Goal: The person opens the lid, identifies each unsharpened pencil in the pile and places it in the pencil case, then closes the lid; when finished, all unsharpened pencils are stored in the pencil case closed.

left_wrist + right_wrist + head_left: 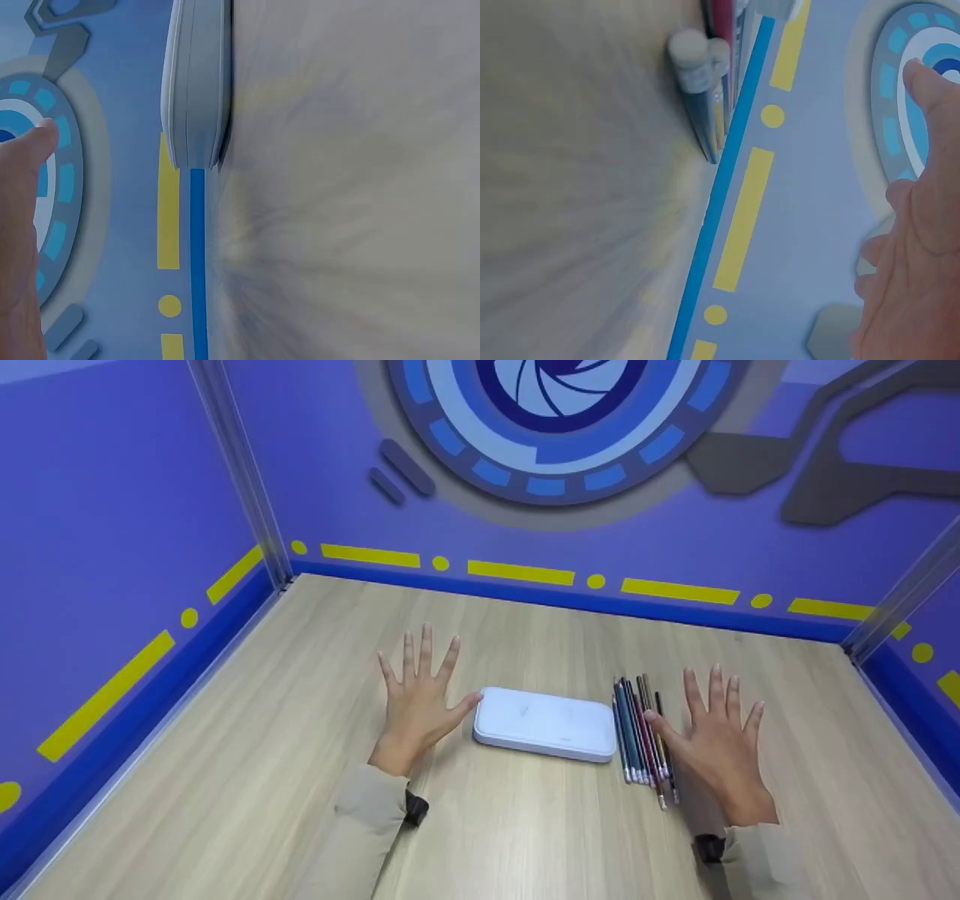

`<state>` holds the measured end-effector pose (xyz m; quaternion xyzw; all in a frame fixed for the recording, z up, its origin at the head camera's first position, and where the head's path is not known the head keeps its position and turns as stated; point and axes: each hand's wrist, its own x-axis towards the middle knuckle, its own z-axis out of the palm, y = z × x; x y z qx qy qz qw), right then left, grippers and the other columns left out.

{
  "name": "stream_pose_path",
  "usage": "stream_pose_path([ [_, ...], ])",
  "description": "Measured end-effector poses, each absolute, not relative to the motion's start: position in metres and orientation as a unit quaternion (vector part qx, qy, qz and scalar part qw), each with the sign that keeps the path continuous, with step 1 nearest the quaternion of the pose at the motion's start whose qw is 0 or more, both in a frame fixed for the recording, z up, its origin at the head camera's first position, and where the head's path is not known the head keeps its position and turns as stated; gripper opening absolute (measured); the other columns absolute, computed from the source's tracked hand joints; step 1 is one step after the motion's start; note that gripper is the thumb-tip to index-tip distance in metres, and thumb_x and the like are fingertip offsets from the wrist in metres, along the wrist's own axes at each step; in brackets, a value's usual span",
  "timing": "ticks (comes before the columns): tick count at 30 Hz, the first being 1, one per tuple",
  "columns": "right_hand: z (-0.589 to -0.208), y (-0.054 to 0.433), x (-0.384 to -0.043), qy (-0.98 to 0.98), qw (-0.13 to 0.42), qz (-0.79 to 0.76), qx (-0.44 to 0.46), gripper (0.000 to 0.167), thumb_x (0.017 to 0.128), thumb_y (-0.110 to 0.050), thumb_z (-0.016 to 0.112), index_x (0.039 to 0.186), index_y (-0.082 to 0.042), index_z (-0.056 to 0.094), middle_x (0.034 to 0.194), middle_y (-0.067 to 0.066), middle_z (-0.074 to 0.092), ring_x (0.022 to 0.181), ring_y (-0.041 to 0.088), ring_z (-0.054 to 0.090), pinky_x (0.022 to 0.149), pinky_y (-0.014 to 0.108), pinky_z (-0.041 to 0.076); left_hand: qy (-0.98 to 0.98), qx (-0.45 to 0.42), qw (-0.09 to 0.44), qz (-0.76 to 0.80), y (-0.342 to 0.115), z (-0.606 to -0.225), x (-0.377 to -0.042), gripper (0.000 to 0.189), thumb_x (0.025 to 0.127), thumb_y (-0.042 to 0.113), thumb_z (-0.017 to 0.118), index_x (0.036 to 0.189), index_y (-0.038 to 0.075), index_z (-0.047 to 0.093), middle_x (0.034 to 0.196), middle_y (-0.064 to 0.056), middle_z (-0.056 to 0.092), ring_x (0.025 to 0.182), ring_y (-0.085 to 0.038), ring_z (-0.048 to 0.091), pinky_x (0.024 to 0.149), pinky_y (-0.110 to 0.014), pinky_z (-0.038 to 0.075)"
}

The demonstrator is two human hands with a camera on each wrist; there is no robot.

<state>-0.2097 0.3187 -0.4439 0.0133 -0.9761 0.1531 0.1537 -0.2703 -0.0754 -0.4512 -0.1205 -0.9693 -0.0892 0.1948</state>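
A white, rounded zip-up case (545, 721) lies closed on the table between my two hands. Its side, with a seam running along it, shows in the left wrist view as a grey-white case (199, 82). Just right of it lies a loose bundle of pencils (637, 735), dark and red, with their eraser ends toward me. My left hand (418, 705) is spread flat, its thumb tip at the case's left end. My right hand (720, 742) is spread too, its thumb overlapping the pencils in the head view. Neither hand holds anything. Pencil ends (690, 52) loom close in the right wrist view.
The wood-grain table (262, 735) is bordered by a blue back wall (322, 510) with yellow dashes and a round emblem, and by side walls at left and right. Metal corner posts (240, 472) stand at the back corners. Dark straps (415, 808) sit at both wrists.
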Motion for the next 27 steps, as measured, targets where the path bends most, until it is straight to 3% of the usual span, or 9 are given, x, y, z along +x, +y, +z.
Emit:
stream_pose_path([
  [5,-0.438,0.314,-0.215,-0.963,0.153,0.217,0.054,0.085,0.094,-0.053,0.052,0.156,-0.017,0.006,0.16,0.023,-0.001,0.147,0.042,-0.005,0.112,0.065,-0.014,-0.956,-0.167,0.167,-0.173,-0.081,-0.446,-0.274,0.092,0.084,0.073,0.046,0.156,0.025,0.014,0.163,-0.013,-0.003,0.15,-0.032,-0.004,0.114,-0.065,-0.004],
  [11,-0.426,0.303,-0.226,-0.951,0.111,0.256,0.13,0.081,0.096,-0.043,0.055,0.156,-0.012,0.01,0.162,0.019,0.004,0.149,0.038,0.0,0.117,0.06,-0.007,-0.918,-0.241,0.049,-0.31,-0.09,-0.447,-0.281,0.1,0.082,0.066,0.059,0.156,0.024,0.006,0.163,-0.003,-0.006,0.151,-0.023,-0.005,0.119,-0.054,-0.008],
  [16,-0.421,0.283,-0.235,-0.954,0.054,0.226,0.188,0.08,0.093,-0.05,0.055,0.155,-0.014,0.018,0.161,0.012,0.015,0.149,0.034,0.011,0.119,0.056,0.004,-0.9,-0.26,-0.015,-0.35,-0.095,-0.457,-0.286,0.106,0.08,0.061,0.067,0.156,0.019,0.007,0.164,0.0,0.001,0.151,-0.019,0.002,0.122,-0.047,0.0],
  [23,-0.425,0.25,-0.241,-0.943,-0.004,0.168,0.287,0.073,0.091,-0.051,0.057,0.151,-0.019,0.031,0.157,0.007,0.03,0.145,0.03,0.027,0.115,0.053,0.026,-0.874,-0.255,-0.088,-0.403,-0.093,-0.472,-0.29,0.11,0.074,0.06,0.073,0.156,0.022,0.009,0.163,0.001,0.008,0.15,-0.024,0.01,0.121,-0.047,0.011],
  [27,-0.429,0.233,-0.243,-0.94,-0.047,0.141,0.307,0.072,0.091,-0.05,0.058,0.152,-0.022,0.031,0.157,0.005,0.03,0.145,0.029,0.027,0.114,0.053,0.029,-0.861,-0.255,-0.11,-0.426,-0.09,-0.48,-0.292,0.111,0.073,0.055,0.077,0.156,0.02,0.013,0.162,0.002,0.014,0.149,-0.02,0.015,0.121,-0.043,0.017],
])
